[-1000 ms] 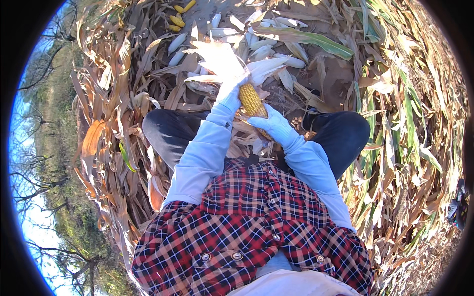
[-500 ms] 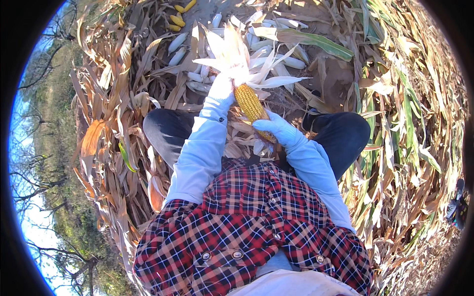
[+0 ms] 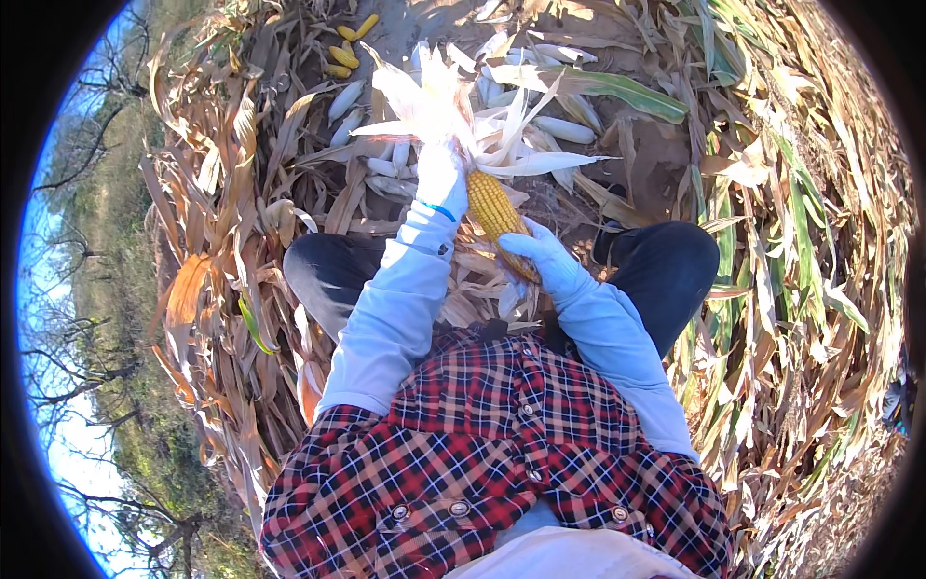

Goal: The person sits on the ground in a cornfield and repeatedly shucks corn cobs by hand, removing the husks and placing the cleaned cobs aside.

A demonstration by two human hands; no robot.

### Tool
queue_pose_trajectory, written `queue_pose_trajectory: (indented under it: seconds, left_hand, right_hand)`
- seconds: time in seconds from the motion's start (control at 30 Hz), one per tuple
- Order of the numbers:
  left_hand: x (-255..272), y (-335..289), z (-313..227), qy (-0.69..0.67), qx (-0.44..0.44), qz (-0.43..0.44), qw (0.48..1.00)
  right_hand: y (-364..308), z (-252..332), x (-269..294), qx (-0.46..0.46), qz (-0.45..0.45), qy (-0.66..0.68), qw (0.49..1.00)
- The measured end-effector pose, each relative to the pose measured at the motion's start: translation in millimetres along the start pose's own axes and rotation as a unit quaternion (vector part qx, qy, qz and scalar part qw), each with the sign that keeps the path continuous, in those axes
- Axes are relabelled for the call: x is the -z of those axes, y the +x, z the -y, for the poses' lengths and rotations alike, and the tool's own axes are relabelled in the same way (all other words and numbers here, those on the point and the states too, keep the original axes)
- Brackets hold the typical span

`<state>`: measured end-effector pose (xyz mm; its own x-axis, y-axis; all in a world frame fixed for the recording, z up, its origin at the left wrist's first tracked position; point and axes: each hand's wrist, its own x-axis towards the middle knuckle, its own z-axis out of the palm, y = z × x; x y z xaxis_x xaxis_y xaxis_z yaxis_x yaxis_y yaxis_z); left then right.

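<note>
A yellow ear of corn lies slantwise between my two gloved hands, its kernels bare. Pale husk leaves are peeled back and fan out from its far end. My left hand is closed around the husk at that far end, in bright sunlight that washes out the finger detail. Around the near end of the ear, my right hand is closed with the thumb across the kernels.
Several white ears lie in a heap beyond my hands. Yellow ears sit at the far left. Dry stalks and leaves bank up on the left and right. My bent knees flank the work.
The husk leaves have swung a little to the left and opened wider. My left wrist has turned slightly, showing a blue band. Both hands keep hold of the ear.
</note>
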<state>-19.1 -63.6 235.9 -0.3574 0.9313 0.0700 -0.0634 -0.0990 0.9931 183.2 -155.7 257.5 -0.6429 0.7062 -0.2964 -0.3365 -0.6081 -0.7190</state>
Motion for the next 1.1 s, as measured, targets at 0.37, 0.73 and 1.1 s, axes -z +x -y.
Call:
queue_pose_trajectory:
  seconds: [0.37, 0.73, 1.1]
  left_hand:
    - [14, 8, 32, 0.032, -0.094, 0.028, 0.995]
    - [11, 12, 31, -0.132, 0.024, -0.033, 0.99]
    - [17, 54, -3, -0.326, 0.059, -0.043, 0.943]
  right_hand:
    - [7, -25, 1, 0.023, 0.007, 0.099, 0.995]
    - [13, -48, -3, 0.006, -0.008, 0.13, 0.992]
    - [35, -45, -5, 0.097, -0.073, -0.063, 0.991]
